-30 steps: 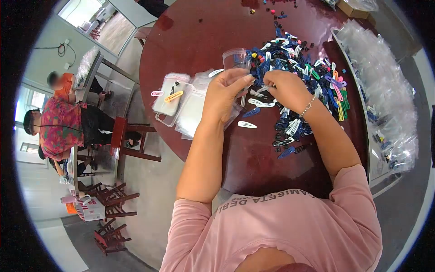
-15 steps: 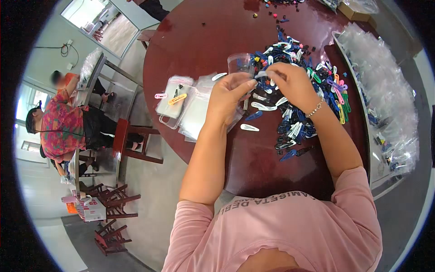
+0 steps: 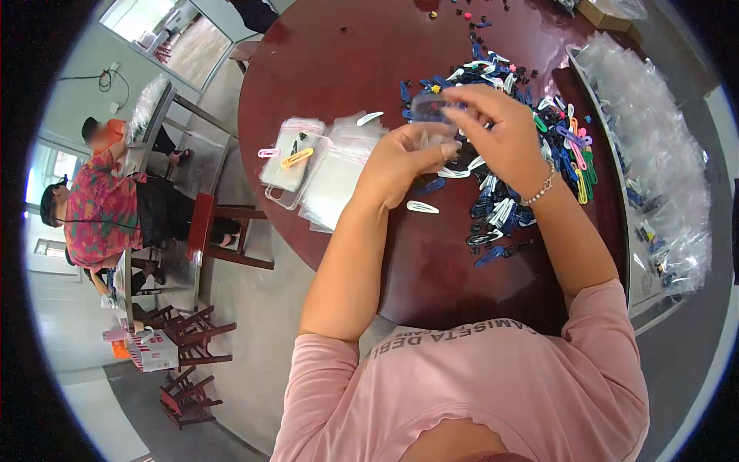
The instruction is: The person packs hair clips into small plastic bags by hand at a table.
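Clear thin-film plastic bag [image 3: 428,108], pinched in the left hand [image 3: 404,158] beside the curled right hand [image 3: 496,127], whose grip I cannot tell; likely light, limp and slippery, best held by its edges. Nearby, slim multicoloured hair clips [image 3: 502,222] heap on a glossy dark-red round table [image 3: 346,69]; beyond, smooth grey floor [image 3: 250,323] and a red wooden stool [image 3: 202,231]

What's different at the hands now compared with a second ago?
The left hand has moved rightward in view, carrying its clear bag that way. The right hand has moved farther from the body, its fingers now by the bag's far end; blur hides whether they grip it. The stacked bags, yellow clip and pink clip stayed put.
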`<state>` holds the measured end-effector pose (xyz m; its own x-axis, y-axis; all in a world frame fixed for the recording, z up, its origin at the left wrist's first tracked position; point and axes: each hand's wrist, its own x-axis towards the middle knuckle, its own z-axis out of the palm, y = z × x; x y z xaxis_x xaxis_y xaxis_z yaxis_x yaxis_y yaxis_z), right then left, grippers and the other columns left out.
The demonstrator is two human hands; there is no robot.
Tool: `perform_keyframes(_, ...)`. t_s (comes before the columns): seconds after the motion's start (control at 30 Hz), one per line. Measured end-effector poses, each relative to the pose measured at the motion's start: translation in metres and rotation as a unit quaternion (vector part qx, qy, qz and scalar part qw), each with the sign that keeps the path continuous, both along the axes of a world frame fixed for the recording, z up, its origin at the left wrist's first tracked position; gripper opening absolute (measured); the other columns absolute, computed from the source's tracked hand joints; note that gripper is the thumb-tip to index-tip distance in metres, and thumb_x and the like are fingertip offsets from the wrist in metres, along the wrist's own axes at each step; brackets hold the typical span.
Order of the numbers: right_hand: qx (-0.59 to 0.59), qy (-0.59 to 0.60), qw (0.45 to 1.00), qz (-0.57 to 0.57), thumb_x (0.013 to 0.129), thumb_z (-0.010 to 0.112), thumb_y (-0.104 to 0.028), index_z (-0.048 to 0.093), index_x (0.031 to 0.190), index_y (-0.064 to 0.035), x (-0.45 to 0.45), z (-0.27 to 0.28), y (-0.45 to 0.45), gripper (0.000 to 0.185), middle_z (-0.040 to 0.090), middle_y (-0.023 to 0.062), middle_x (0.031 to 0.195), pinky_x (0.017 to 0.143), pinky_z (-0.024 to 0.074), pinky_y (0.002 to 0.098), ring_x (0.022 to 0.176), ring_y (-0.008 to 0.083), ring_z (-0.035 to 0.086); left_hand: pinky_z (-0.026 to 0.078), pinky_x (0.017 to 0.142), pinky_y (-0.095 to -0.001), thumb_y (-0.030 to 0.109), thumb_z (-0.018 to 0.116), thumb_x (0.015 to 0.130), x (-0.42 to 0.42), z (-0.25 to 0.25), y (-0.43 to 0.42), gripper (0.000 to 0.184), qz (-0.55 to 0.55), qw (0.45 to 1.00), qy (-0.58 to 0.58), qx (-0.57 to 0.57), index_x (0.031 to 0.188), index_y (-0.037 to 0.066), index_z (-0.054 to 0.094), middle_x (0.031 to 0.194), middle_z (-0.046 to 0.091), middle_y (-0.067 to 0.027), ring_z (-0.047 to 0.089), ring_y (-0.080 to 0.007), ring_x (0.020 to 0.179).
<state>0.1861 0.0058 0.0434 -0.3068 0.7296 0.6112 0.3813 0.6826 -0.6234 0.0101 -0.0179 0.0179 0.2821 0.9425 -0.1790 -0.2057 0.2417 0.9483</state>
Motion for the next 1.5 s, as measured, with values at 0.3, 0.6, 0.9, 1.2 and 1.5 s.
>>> perform_keyframes(0.3,-0.243,0.121,0.950,0.152,0.086,0.053,0.003,0.044,0.133,-0.0008,0.005,-0.003,0.007,0.048,0.056,0.0084,0.120,0.073,0.0504,0.0232,0.104,0.0119,0.055,0.049,0.085,-0.0379,0.037,0.059,0.093,-0.007,0.004,0.000,0.041,-0.037,0.986,-0.159,-0.035,0.118,0.005,0.060,0.112,0.064,-0.0079,0.060,-0.0174,0.101)
perform_keyframes(0.6,-0.122,0.032,0.992,0.030,0.088,0.064,-0.007,0.063,0.093,0.0029,0.019,0.025,0.006,0.012,0.065,0.0025,0.087,0.073,0.0496,0.0221,0.080,0.0069,0.060,0.048,0.083,-0.0316,0.033,0.065,0.088,-0.003,-0.001,0.003,0.050,-0.008,1.000,-0.029,0.009,0.125,0.001,0.055,0.113,0.065,-0.0113,0.061,-0.0187,0.101)
perform_keyframes(0.9,-0.102,0.045,0.993,-0.038,0.091,0.060,-0.011,0.060,0.099,0.0014,0.082,0.050,0.021,0.015,0.068,0.0060,0.091,0.075,0.0503,0.0232,0.087,0.0112,0.065,0.047,0.082,-0.0277,0.024,0.065,0.089,0.000,-0.002,0.002,0.038,0.020,0.999,0.021,0.023,0.119,0.001,0.059,0.107,0.067,-0.0109,0.062,-0.0164,0.097)
perform_keyframes(1.2,-0.119,0.009,0.970,-0.213,0.092,0.059,-0.016,0.059,0.103,0.0001,0.205,0.079,-0.035,0.020,0.069,0.0086,0.096,0.079,0.0496,0.0250,0.091,0.0138,0.065,0.047,0.080,-0.0261,0.024,0.064,0.090,0.004,-0.002,-0.001,0.036,0.000,0.998,0.043,0.034,0.118,0.001,0.060,0.106,0.067,-0.0108,0.062,-0.0146,0.096)
perform_keyframes(1.5,-0.203,-0.052,0.913,-0.351,0.091,0.058,-0.012,0.060,0.096,-0.0021,0.305,0.067,-0.130,0.011,0.066,0.0038,0.090,0.074,0.0472,0.0249,0.079,0.0099,0.059,0.047,0.079,-0.0250,0.024,0.063,0.091,0.010,0.000,-0.004,0.034,-0.005,0.996,0.073,0.042,0.117,0.003,0.061,0.105,0.068,-0.0092,0.062,-0.0131,0.094)
